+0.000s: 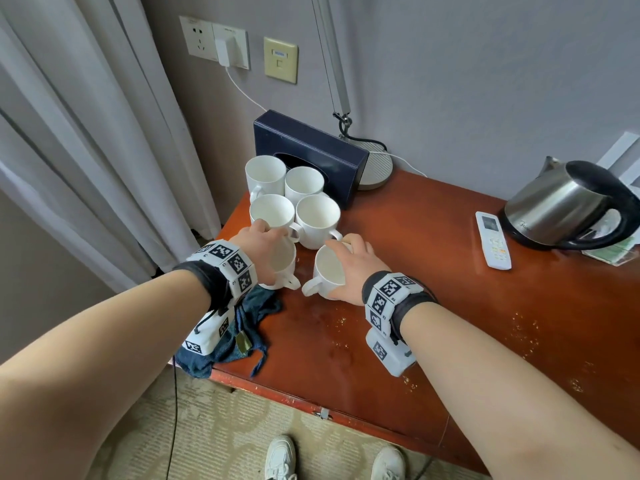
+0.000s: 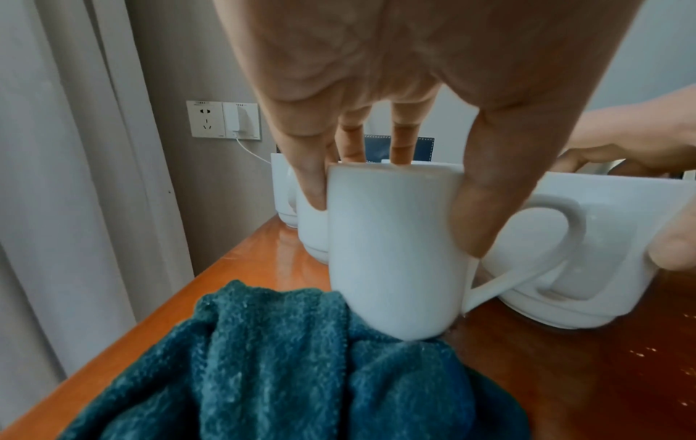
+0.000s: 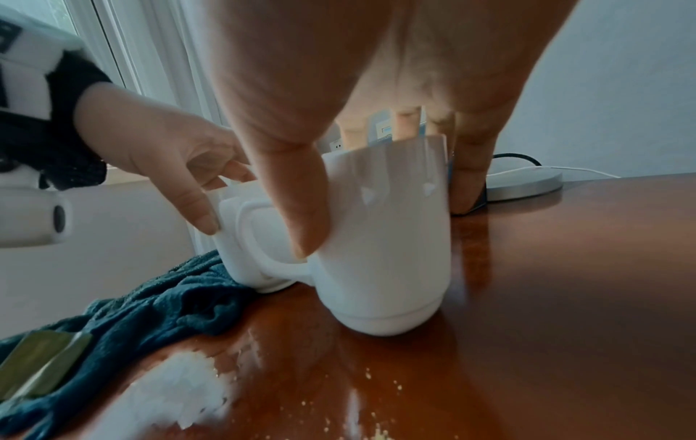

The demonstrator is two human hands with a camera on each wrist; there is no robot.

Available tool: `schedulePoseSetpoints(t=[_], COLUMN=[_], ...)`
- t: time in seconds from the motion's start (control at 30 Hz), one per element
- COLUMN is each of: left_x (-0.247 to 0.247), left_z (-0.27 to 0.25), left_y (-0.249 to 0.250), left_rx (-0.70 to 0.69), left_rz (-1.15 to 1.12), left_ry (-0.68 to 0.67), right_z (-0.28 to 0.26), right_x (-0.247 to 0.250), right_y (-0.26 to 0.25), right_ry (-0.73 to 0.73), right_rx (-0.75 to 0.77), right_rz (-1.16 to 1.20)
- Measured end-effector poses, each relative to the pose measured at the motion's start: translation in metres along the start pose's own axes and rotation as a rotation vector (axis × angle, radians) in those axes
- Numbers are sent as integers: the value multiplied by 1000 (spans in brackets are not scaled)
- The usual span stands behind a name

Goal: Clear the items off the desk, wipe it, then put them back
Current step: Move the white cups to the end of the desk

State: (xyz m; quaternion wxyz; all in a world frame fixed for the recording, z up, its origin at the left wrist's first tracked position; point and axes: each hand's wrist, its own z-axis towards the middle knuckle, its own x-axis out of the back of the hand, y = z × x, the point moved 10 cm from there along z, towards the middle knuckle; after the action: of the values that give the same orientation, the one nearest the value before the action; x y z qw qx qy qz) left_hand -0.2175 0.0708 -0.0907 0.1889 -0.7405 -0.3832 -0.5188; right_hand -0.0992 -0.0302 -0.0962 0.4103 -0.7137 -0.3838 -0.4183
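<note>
My left hand [image 1: 263,242] grips a white mug [image 1: 282,268] from above by its rim; the left wrist view shows that mug [image 2: 395,253] tilted, its base at the edge of a dark teal cloth [image 2: 282,366]. My right hand [image 1: 353,265] grips a second white mug [image 1: 327,275] the same way, thumb on the near side and fingers over the far rim; this mug [image 3: 388,253] leans on the red-brown desk [image 3: 546,297]. Behind them several more white mugs [image 1: 294,199] stand together at the desk's back left corner.
A dark blue tissue box [image 1: 311,150] stands behind the mugs, with a lamp base [image 1: 377,168] beside it. A steel kettle [image 1: 568,206] and a white remote [image 1: 493,240] sit at the right. Pale crumbs [image 1: 526,334] speckle the desk. The teal cloth [image 1: 235,341] hangs over the left front corner.
</note>
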Motion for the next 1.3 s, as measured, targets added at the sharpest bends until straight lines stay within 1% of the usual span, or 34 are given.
schedulePoseSetpoints(t=[0.2,0.47,0.63,0.73,0.87,1.0,1.1,1.3], left_x=[-2,-2,6,19,40,62,76,88], left_z=[1,-2,-8,-15,-23,-27,-26,-16], left_y=[1,-1,0,11,41,86,128,220], left_rx=[-27,-7,-4,-53,-140,-251,-336,-446], left_rz=[-38,-19,-37,-56,-84,-147,-185,-214], left_ry=[12,24,50,93,147,199,222,194], right_z=[5,9,7,1,-12,-34,-56,-105], right_x=[-6,-6,-3,7,32,65,91,137], right_y=[-6,-10,-9,-4,15,47,82,175], right_ry=[-20,9,0,1,52,129,187,266], right_rx=[54,17,23,25,-18,-89,-165,-365], right_rz=[21,55,5,-32,-85,-111,-112,-73])
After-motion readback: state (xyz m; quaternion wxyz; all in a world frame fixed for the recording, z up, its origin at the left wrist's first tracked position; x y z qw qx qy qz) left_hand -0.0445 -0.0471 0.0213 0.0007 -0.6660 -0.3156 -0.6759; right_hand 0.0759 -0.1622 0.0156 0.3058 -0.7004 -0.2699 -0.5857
